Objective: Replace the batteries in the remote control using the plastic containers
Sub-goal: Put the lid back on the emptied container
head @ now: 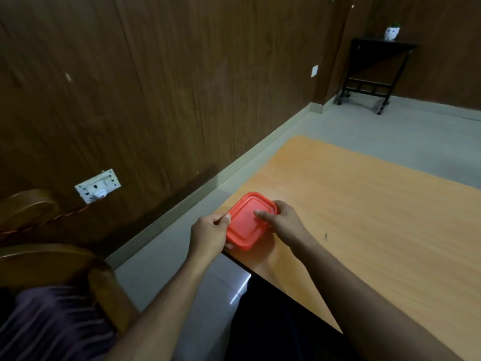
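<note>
A small plastic container with a red lid rests at the near left corner of the orange wooden table. My left hand grips its left edge, thumb on the lid's rim. My right hand holds the right side, thumb pressed flat on top of the lid. The lid covers the container, so its contents are hidden. No remote control or batteries are in view.
A small dark speck lies on the table right of my forearm. A wooden chair stands at the left by the panelled wall with a socket. A black side table holding a white pot stands far back.
</note>
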